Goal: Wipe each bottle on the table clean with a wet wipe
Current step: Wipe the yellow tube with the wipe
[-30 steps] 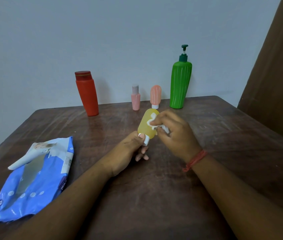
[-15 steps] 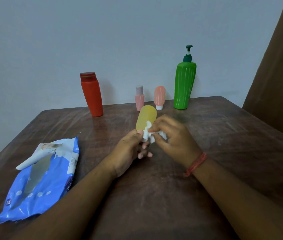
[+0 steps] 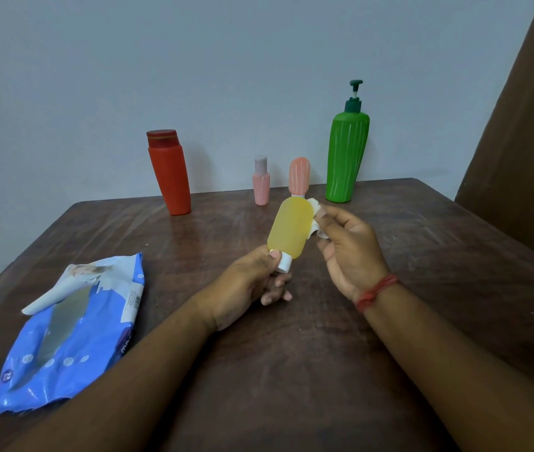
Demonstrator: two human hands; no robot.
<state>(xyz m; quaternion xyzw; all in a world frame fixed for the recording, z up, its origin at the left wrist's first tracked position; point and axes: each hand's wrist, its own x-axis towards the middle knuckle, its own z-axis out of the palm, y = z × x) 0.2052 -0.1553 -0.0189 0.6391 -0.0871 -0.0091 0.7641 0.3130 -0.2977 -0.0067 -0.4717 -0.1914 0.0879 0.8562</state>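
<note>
wipe (image 3: 315, 220) moved since half second ago: from near cap up to right side of yellow bottle (image 3: 290, 231), near top. right hand (image 3: 350, 252) fingers pinch wipe. left hand (image 3: 252, 282) pinches cap, bottle aloft before green bottle (image 3: 345, 158). judgement: this one nearly done, four left.

Single view only: head-worn wide-angle camera, looking forward and down across a brown wooden table (image 3: 422, 321) toward a pale wall (image 3: 194, 60) at the far side. Vantage is at the near edge; both forearms enter from the bottom of frame, left hand (image 3: 246, 285) and right hand (image 3: 350, 252) sitting close, just below centre. Far table edge lies about mid-height, with the red bottle (image 3: 169, 174) and green pump bottle (image 3: 347, 158) standing along it. Near left corner takes in a blue wipes pack (image 3: 73, 337). Straight edges bow slightly. No second view to overlap.
</note>
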